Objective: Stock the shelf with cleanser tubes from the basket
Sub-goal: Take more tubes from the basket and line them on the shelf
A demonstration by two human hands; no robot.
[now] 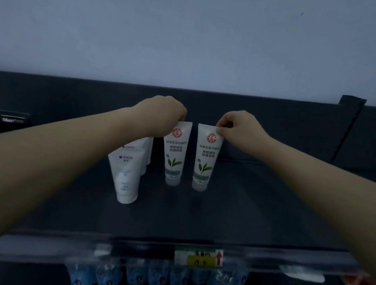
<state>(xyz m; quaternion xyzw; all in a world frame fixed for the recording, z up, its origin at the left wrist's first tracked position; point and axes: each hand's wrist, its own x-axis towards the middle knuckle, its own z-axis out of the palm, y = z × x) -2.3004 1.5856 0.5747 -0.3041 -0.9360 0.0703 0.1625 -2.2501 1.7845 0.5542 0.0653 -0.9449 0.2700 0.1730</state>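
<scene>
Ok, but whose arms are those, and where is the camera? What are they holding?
There is no machine here, just a person. The one picture comes from a camera worn on their head, looking forward and down, so both arms reach in from the bottom corners. The left hand pinches the top edge of the first green-leaf tube. The right hand pinches the top of the second green-leaf tube beside it. Both tubes point cap down at the dark shelf. To their left stand white tubes with blue print. On the shelf's front edge is a price tag, with bluish bottles below.
</scene>
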